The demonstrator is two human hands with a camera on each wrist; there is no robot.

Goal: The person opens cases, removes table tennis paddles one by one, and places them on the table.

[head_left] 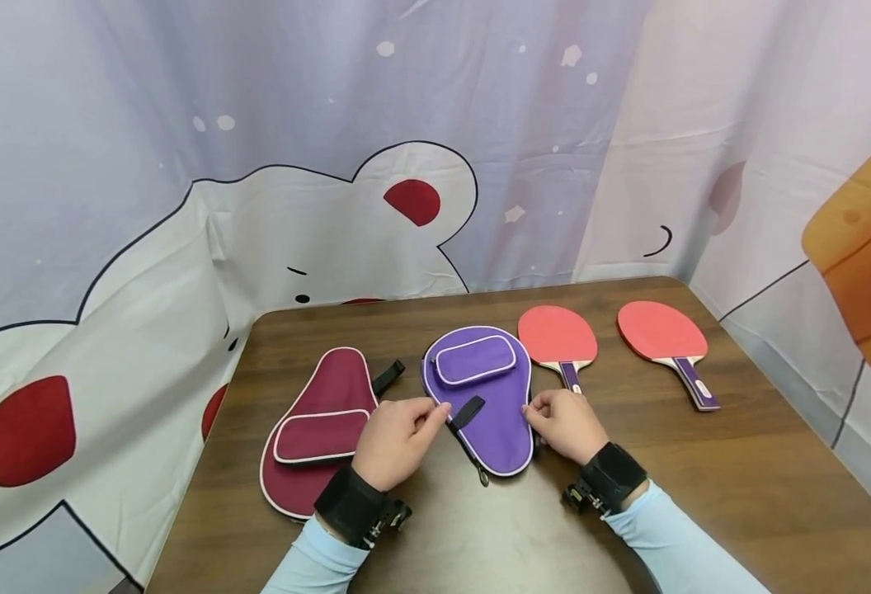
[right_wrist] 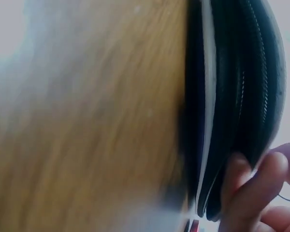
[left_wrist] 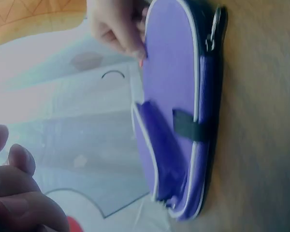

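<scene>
Head view: purple paddle case (head_left: pixel 489 394) flat on tabletop (head_left: pixel 740 462), long axis running away from the person, between both hands; right hand (head_left: pixel 565 425) pinches its right edge, left hand (head_left: pixel 394 439) loosely curled at its left edge, holding nothing visible.

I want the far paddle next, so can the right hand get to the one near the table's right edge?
Probably yes: the right hand sits at the purple case, and only bare table lies between it and that paddle.

The purple case (left_wrist: pixel 176 87) lies on the wooden table (left_wrist: pixel 261 121), the right hand (left_wrist: pixel 118 24) pinching its edge.
</scene>
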